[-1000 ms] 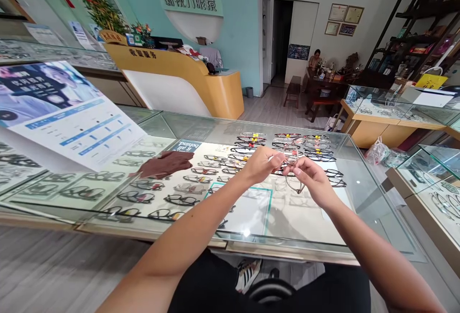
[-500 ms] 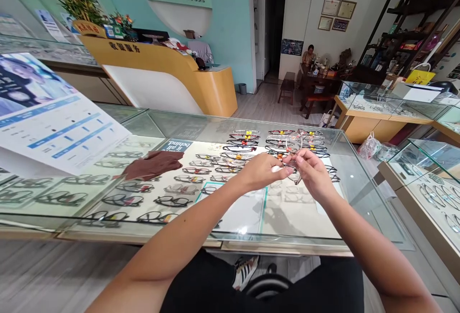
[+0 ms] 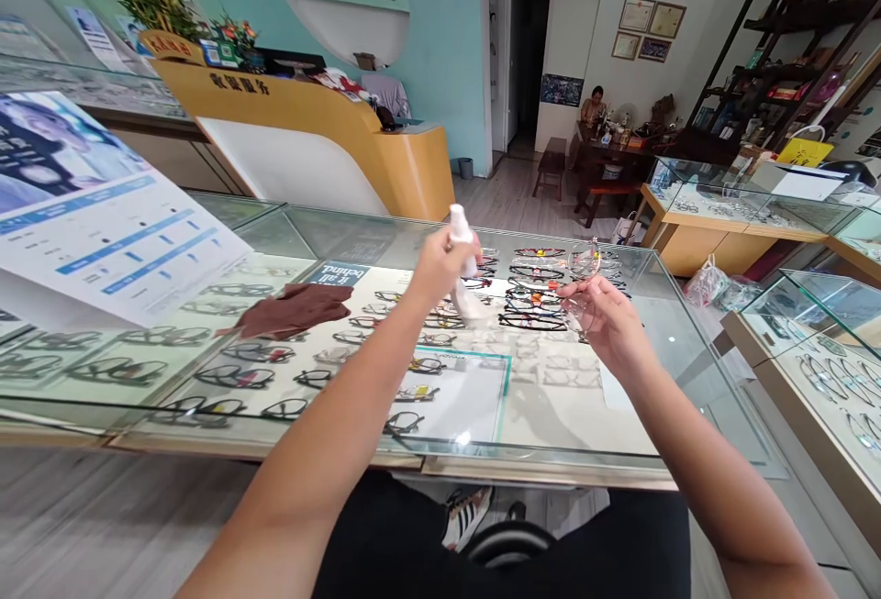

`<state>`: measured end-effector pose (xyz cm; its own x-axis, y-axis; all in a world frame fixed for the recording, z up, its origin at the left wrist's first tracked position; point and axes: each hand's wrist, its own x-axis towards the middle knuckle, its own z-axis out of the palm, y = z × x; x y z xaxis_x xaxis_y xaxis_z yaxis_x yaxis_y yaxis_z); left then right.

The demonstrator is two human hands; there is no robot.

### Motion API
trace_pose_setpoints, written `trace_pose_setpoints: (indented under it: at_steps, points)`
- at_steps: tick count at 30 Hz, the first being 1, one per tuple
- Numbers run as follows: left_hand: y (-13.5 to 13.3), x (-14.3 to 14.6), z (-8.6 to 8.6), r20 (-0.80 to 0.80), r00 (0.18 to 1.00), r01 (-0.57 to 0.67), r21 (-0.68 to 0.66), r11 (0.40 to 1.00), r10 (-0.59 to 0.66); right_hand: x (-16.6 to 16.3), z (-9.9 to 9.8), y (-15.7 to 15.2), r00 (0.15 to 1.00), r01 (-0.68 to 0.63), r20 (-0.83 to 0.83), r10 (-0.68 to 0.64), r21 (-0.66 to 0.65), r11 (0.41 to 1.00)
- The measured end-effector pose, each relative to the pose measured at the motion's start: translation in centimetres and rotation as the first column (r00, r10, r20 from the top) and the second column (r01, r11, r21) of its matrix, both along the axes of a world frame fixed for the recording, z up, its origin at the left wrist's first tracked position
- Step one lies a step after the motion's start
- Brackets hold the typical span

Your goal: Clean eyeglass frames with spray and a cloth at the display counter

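My left hand [image 3: 440,264] is closed around a small white spray bottle [image 3: 462,227], its nozzle end up, above the glass display case [image 3: 571,425]. The bottle's lower part is partly behind my fingers and blurred. To the right, my right hand [image 3: 606,310] pinches a pair of clear-framed eyeglasses [image 3: 585,260], held up on edge over the case. The two hands are apart. Beneath them, rows of eyeglass frames [image 3: 537,298] show through the glass. A crumpled brown cloth [image 3: 295,310] lies on the case to the left of my left arm.
A white calendar-like card [image 3: 130,223] stands on the left of the counter. Further back are a yellow-and-white reception desk [image 3: 413,168], a wooden bench [image 3: 552,163] and a person [image 3: 592,108] seated at a dark table. More display cases [image 3: 819,351] stand at the right.
My left hand has moved left and up, away from the eyeglasses; the white bottle in it now shows plainly. My right hand stays about in place, the eyeglasses slightly turned and further right.
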<state>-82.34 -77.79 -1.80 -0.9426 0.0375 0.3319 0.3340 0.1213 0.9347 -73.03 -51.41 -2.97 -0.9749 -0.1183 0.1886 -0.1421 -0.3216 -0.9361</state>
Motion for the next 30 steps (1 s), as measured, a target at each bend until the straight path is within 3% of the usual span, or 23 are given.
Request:
trace_pose_setpoints:
  at_steps: [3, 6, 8, 11, 17, 30]
  points:
    - [-3.9, -2.8, -0.2, 0.037, 0.933, -0.357, -0.057, 0.932, 0.359, -0.2, -0.1, 0.4, 1.000, 0.015, 0.003, -0.015, -0.006, 1.000]
    - [-7.8, -4.7, -1.3, -0.021, 0.781, -0.601, -0.297, 0.742, 0.624, -0.4, -0.2, 0.7, 1.000, 0.007, 0.008, -0.007, -0.022, 1.000]
    - [-9.6, -5.4, -2.2, -0.069, 0.719, -0.641, -0.450, 0.622, 0.691, -0.6, -0.3, 0.8, 1.000, 0.006, 0.004, -0.006, -0.014, 1.000]
    - [-10.8, -5.7, -3.6, -0.061, 0.705, -0.594, -0.594, 0.542, 0.706, -0.9, -0.5, 1.0, 1.000, 0.024, 0.007, -0.024, 0.002, 1.000]
    - [-11.3, -6.0, -4.9, 0.013, 0.706, -0.528, -0.656, 0.539, 0.708, -1.1, -0.6, 1.0, 0.999, 0.043, 0.024, -0.042, -0.023, 0.999]
    - [-10.6, -6.1, -5.6, 0.035, 0.722, -0.509, -0.649, 0.566, 0.691, -1.0, -0.7, 0.9, 1.000, 0.008, -0.008, -0.008, 0.028, 1.000]
